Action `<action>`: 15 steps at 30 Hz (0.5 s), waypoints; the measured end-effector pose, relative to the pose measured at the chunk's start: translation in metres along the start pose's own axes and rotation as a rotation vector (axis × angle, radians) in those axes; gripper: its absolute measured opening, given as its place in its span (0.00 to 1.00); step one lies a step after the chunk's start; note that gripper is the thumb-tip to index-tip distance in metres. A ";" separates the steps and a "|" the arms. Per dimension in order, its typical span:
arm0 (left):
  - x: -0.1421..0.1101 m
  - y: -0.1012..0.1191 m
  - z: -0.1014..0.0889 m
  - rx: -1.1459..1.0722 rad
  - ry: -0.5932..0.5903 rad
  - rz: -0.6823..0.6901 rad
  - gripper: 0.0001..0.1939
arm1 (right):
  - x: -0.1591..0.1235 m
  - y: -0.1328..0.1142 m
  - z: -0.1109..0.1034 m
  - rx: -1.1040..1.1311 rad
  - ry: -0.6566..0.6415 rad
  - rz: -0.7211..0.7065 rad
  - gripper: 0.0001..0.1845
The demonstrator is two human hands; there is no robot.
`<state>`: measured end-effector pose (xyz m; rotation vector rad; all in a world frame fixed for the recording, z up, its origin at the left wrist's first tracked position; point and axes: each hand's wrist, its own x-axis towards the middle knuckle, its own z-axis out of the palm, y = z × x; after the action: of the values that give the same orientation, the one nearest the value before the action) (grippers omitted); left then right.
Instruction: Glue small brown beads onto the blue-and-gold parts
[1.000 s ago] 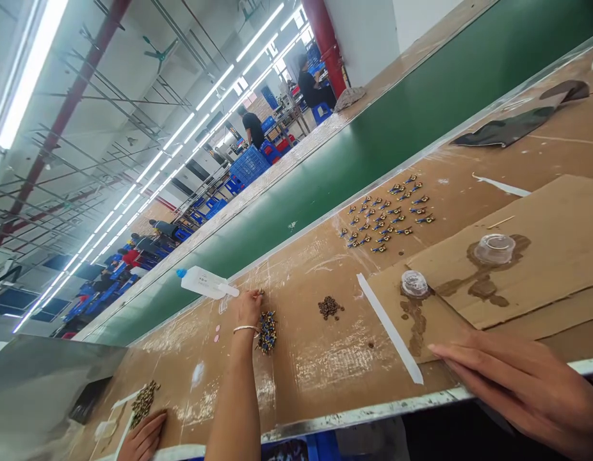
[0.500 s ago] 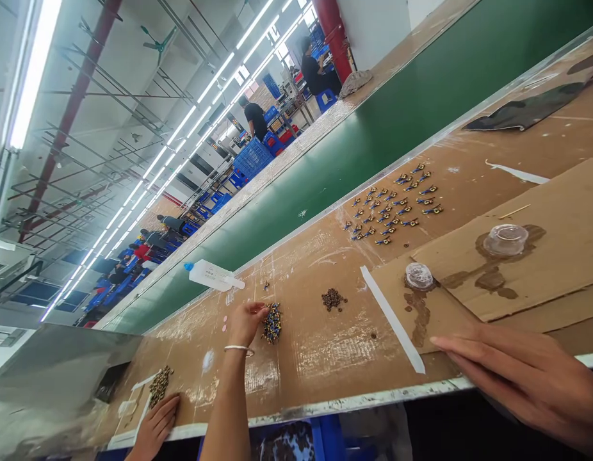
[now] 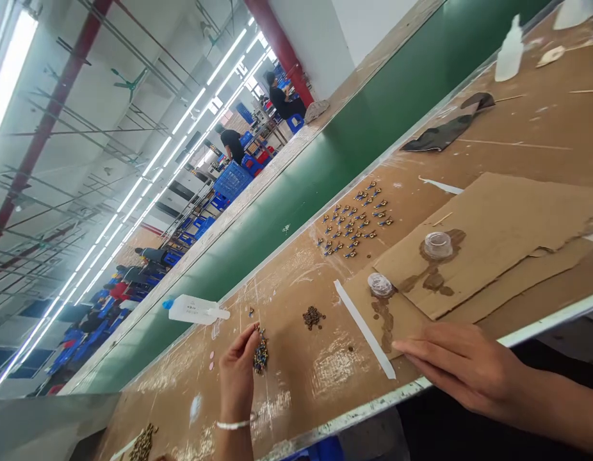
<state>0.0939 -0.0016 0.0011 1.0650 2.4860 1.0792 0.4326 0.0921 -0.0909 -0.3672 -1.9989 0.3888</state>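
Observation:
My left hand, with a thin bangle at the wrist, is at a small heap of blue-and-gold pieces on the brown worktop. Its fingertips are pinched together at the heap's upper end; what is between them is too small to tell. My right hand lies flat with fingers stretched out on the near corner of a stained cardboard sheet. Further off, more blue-and-gold pieces lie in neat rows.
A little brown heap, a white strip, a white bottle on its side and two clear lids lie around. A green conveyor belt runs behind. Dark cloth and an upright bottle are far right. People work beyond.
My left hand drew back from the far end of the heap to its near side and pinched there. Another person's hand at the lower left has left the view. The view has shifted.

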 end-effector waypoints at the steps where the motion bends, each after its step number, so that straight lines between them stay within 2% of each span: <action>1: -0.010 0.007 0.007 -0.066 -0.010 -0.002 0.24 | 0.001 0.000 -0.001 0.006 -0.002 0.002 0.13; 6: -0.049 0.049 0.043 -0.556 -0.022 -0.111 0.21 | 0.007 0.001 -0.006 0.039 -0.003 0.028 0.10; 10: -0.061 0.075 0.062 -0.525 -0.108 -0.104 0.19 | 0.011 0.001 -0.012 0.101 0.027 0.047 0.09; 15: -0.065 0.107 0.081 -0.342 -0.119 0.020 0.18 | 0.011 0.005 -0.029 0.106 0.078 0.077 0.08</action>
<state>0.2348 0.0463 0.0154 1.0180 2.1041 1.3428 0.4541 0.1041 -0.0722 -0.3874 -1.8837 0.5194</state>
